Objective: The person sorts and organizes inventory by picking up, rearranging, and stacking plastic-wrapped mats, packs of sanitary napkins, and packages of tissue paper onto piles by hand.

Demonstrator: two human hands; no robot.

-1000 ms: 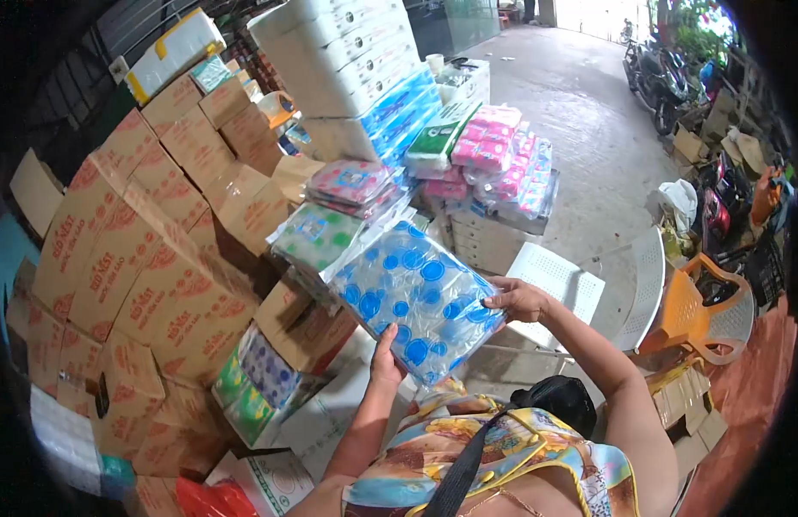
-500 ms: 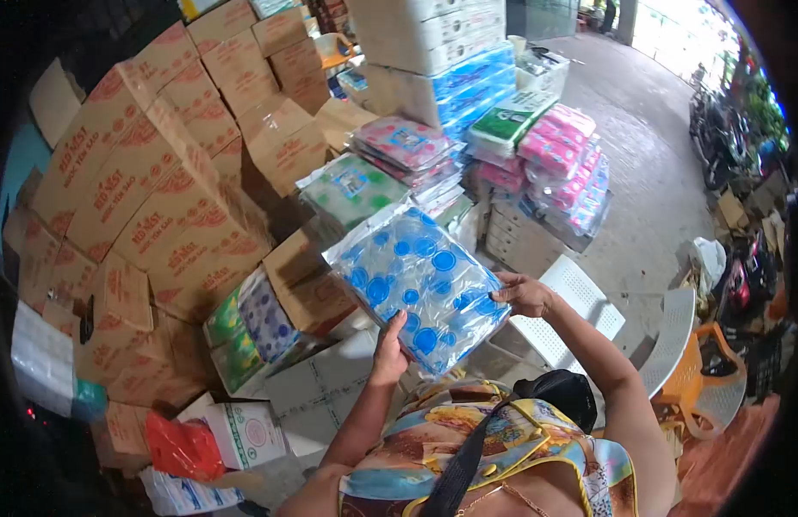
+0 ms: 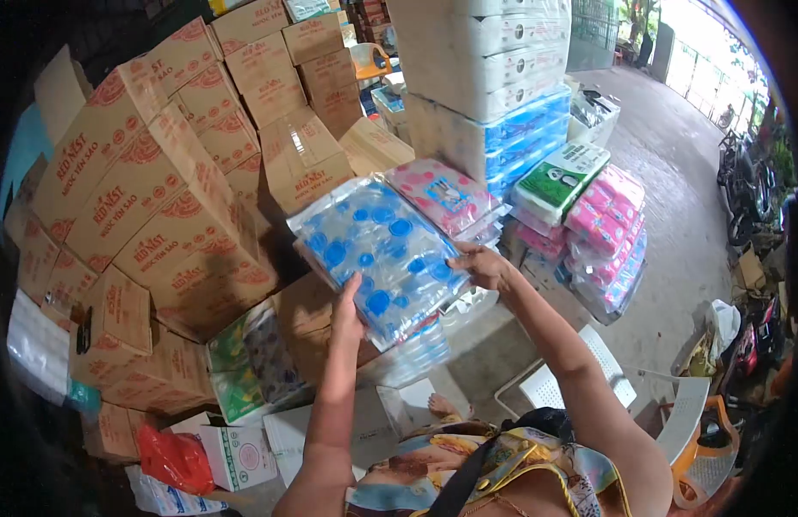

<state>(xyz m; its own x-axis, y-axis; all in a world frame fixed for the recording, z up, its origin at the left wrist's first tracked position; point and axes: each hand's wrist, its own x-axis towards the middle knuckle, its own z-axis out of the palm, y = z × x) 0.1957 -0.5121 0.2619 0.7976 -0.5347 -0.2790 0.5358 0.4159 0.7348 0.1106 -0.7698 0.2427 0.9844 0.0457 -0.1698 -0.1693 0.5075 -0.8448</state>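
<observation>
Both hands hold a flat, clear plastic packet with blue dots (image 3: 377, 250). My left hand (image 3: 349, 312) grips its near left edge, thumb on top and fingers underneath out of sight. On the right edge, my right hand (image 3: 483, 265) pinches it with the thumb above. The packet is over the pile of similar packets and hides most of the green-dotted one; whether it rests on the pile I cannot tell. Right beside it lies a pink-dotted packet (image 3: 446, 194) on top of its stack.
Brown printed cartons (image 3: 132, 194) are piled high on the left. White and blue wrapped packs (image 3: 524, 129) form a tall stack behind. Pink packs (image 3: 607, 211) and a green pack (image 3: 561, 177) stand to the right. A white perforated chair (image 3: 580, 370) and a red bag (image 3: 173, 457) are nearer me.
Both hands have carried the blue-dotted packet forward and left, from in front of my body to over the pile, covering the green-dotted packet. The camera view has shifted.
</observation>
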